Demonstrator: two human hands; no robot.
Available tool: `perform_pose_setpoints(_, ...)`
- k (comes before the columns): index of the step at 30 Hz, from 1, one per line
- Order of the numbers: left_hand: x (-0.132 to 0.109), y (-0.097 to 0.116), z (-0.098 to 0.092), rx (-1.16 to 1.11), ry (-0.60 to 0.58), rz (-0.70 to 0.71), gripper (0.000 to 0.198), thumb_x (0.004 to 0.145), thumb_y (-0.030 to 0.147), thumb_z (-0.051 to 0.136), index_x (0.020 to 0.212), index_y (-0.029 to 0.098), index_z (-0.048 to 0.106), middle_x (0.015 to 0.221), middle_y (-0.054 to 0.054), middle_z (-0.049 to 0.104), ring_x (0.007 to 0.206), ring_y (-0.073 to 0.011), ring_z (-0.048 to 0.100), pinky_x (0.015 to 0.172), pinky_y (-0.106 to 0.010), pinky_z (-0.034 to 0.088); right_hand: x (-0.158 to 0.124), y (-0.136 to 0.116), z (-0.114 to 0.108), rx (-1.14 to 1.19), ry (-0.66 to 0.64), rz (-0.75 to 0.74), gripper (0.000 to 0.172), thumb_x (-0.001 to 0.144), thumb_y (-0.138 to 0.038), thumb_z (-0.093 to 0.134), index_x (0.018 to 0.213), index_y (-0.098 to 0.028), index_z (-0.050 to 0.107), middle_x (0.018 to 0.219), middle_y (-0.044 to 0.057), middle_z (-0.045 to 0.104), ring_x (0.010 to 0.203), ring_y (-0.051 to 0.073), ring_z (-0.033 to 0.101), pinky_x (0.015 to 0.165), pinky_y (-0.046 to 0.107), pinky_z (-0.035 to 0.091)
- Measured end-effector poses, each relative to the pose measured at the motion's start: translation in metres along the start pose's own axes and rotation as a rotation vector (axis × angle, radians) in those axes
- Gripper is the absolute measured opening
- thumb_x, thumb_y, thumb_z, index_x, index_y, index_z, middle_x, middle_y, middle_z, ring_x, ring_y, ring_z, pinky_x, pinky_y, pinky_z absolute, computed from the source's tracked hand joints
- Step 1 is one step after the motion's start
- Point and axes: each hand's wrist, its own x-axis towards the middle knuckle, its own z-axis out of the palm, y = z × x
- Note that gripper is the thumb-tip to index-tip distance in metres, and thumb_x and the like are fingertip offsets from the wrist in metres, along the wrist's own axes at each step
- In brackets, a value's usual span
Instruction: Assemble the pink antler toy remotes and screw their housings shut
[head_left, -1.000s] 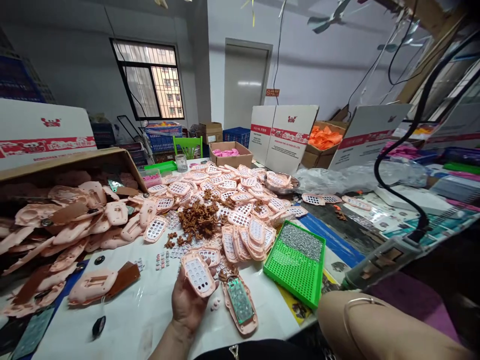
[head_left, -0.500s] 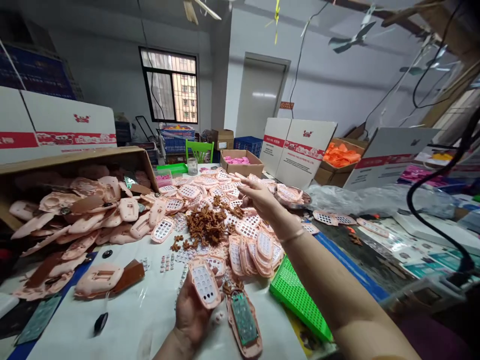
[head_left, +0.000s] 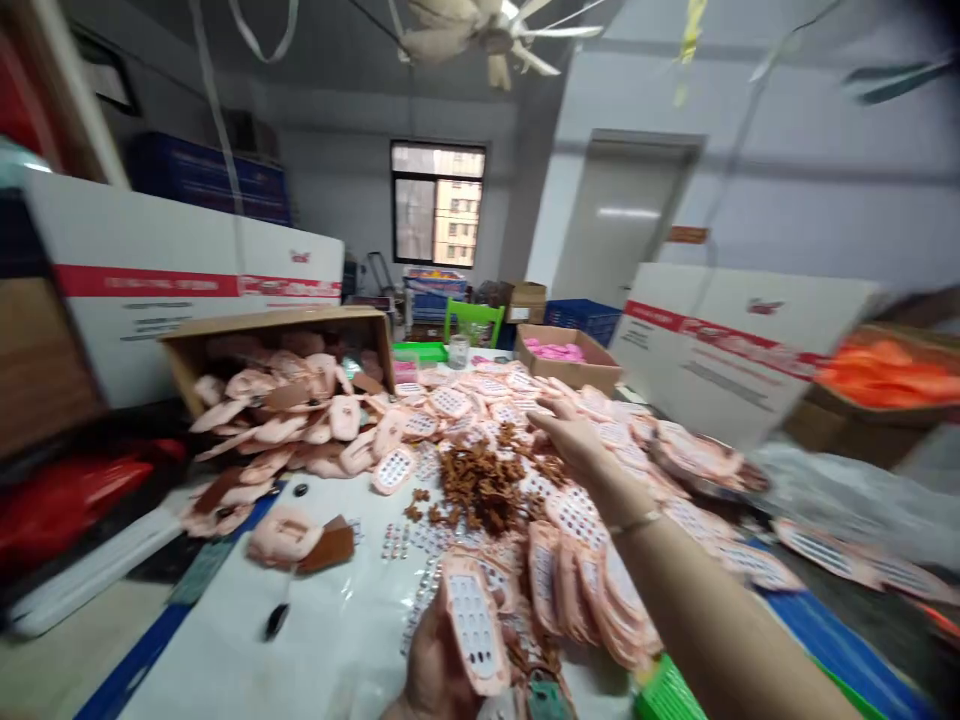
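Observation:
My left hand [head_left: 433, 655] is closed round a pink plastic casing [head_left: 474, 622] fitted with a white keypad, its face turned up. My right hand [head_left: 576, 440] reaches across the table, fingers stretched out above a spread of pink keypad casings [head_left: 450, 402]; nothing shows in it. Between the hands lies a heap of small brown rubbery pieces [head_left: 480, 485]. Several casings stand in a leaning row [head_left: 589, 585] below my right forearm. Partly hidden beside my left hand is a green circuit board [head_left: 544, 695].
At left, a tipped carton [head_left: 277, 325] spills pink shells. One shell with a brown flap [head_left: 330, 545] and a black disc [head_left: 277, 620] on a wire lies nearer. A green basket [head_left: 667, 695] is at the front right, a metal bowl [head_left: 701, 462] farther back, a carton of pink parts [head_left: 577, 370] behind.
The view has swung left, so the scene sits farther right and is blurred. My left hand still holds the casing; my right hand stays stretched over the pile.

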Motion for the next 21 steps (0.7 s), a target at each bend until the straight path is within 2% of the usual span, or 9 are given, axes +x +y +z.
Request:
perform_pose_setpoints(1,0.002,-0.003,0.003,0.011,0.005,0.005,0.051,0.076,0.057,0.069,0.096,0.011,0.073,0.083,-0.016,0.074,0.077,-0.0284,0.071,0.07,-0.037,0.052,-0.007,0.001,0.004,0.008,-0.049,-0.006,0.056,0.085,-0.037,0.06,0.136,-0.017,0.047,0.085,0.004,0.063,0.055,0.01,0.057,0.055,0.025,0.051)
perform_pose_setpoints(3,0.009,-0.007,0.002,0.072,0.051,-0.036,0.058,0.077,0.063,0.063,0.096,0.009,0.072,0.079,-0.018,0.073,0.079,-0.0314,0.07,0.075,-0.042,0.05,-0.015,0.009,0.008,0.026,-0.138,-0.021,0.064,0.082,-0.04,0.063,0.138,-0.016,0.046,0.079,0.003,0.062,0.054,0.012,0.056,0.054,0.027,0.05)
perform_pose_setpoints(7,0.027,-0.013,-0.015,0.074,0.198,0.006,0.078,0.076,0.075,0.053,0.099,0.002,0.07,0.072,-0.019,0.07,0.068,-0.0304,0.067,0.072,-0.041,0.045,-0.014,0.034,0.009,-0.028,-0.263,-0.07,0.076,0.075,-0.054,0.066,0.139,-0.015,0.048,0.07,0.003,0.061,0.063,0.019,0.061,0.058,0.031,0.05)
perform_pose_setpoints(11,0.031,-0.016,-0.024,0.035,0.166,-0.002,0.081,0.075,0.076,0.053,0.103,0.002,0.069,0.075,-0.018,0.071,0.063,-0.0282,0.065,0.071,-0.04,0.041,-0.03,0.036,0.012,-0.188,-0.48,-0.135,0.061,0.074,-0.058,0.067,0.122,-0.022,0.065,0.103,0.01,0.071,0.079,0.021,0.065,0.068,0.034,0.053)
perform_pose_setpoints(12,0.031,-0.016,-0.023,0.038,0.159,-0.012,0.081,0.076,0.076,0.052,0.103,0.002,0.07,0.076,-0.019,0.071,0.064,-0.0285,0.065,0.073,-0.041,0.041,-0.038,0.034,0.013,-0.224,-0.532,-0.145,0.056,0.074,-0.058,0.067,0.117,-0.022,0.068,0.106,0.01,0.071,0.08,0.022,0.065,0.068,0.034,0.053)
perform_pose_setpoints(14,0.03,-0.016,-0.022,0.05,0.157,-0.006,0.083,0.078,0.076,0.05,0.105,0.0,0.069,0.078,-0.019,0.071,0.068,-0.0294,0.066,0.075,-0.043,0.041,-0.054,0.029,0.015,-0.292,-0.603,-0.156,0.052,0.075,-0.059,0.064,0.112,-0.022,0.07,0.099,0.01,0.073,0.077,0.022,0.065,0.066,0.034,0.053)
perform_pose_setpoints(16,0.03,-0.017,-0.02,0.056,0.163,0.018,0.084,0.079,0.075,0.049,0.107,-0.002,0.068,0.079,-0.02,0.071,0.07,-0.0298,0.066,0.076,-0.044,0.042,-0.067,0.031,0.015,-0.333,-0.626,-0.17,0.05,0.077,-0.06,0.062,0.11,-0.023,0.071,0.095,0.009,0.074,0.079,0.024,0.066,0.069,0.035,0.054)
perform_pose_setpoints(19,0.028,-0.018,-0.017,0.055,0.154,0.033,0.083,0.078,0.073,0.051,0.107,-0.003,0.068,0.078,-0.02,0.07,0.068,-0.0299,0.065,0.075,-0.045,0.042,-0.081,0.044,0.01,-0.357,-0.62,-0.186,0.047,0.081,-0.061,0.059,0.111,-0.026,0.07,0.108,0.009,0.073,0.096,0.027,0.067,0.082,0.037,0.055)
perform_pose_setpoints(21,0.022,-0.017,-0.015,0.048,0.119,0.011,0.078,0.078,0.071,0.053,0.107,0.0,0.069,0.08,-0.02,0.07,0.072,-0.0313,0.065,0.077,-0.046,0.043,-0.093,0.049,0.006,-0.378,-0.608,-0.215,0.044,0.085,-0.059,0.057,0.113,-0.028,0.068,0.111,0.008,0.072,0.098,0.026,0.067,0.083,0.036,0.055)
